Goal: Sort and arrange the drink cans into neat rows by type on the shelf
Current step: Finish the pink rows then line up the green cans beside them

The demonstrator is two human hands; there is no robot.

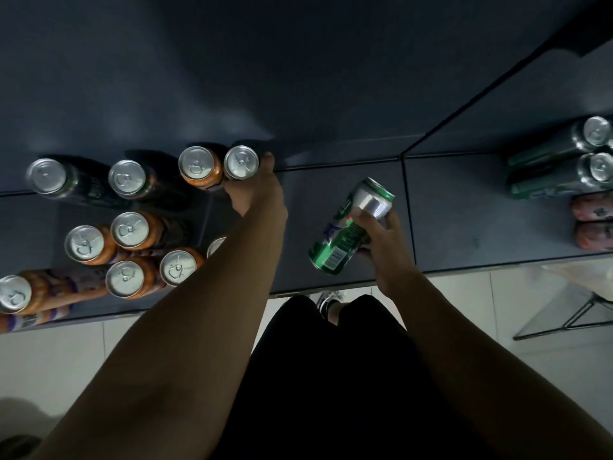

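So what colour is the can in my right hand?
The can is green and silver, head view.

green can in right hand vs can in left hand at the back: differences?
Pose: the green can is tilted and lifted off the shelf; the upright can stands on it, lid to the camera.
Neighbours: the green can is apart from all others; the upright can stands against an orange can.
Look: the green can's label shows; the upright can's side is hidden.
Shared: slim cans, each gripped by one hand: right hand, left hand.
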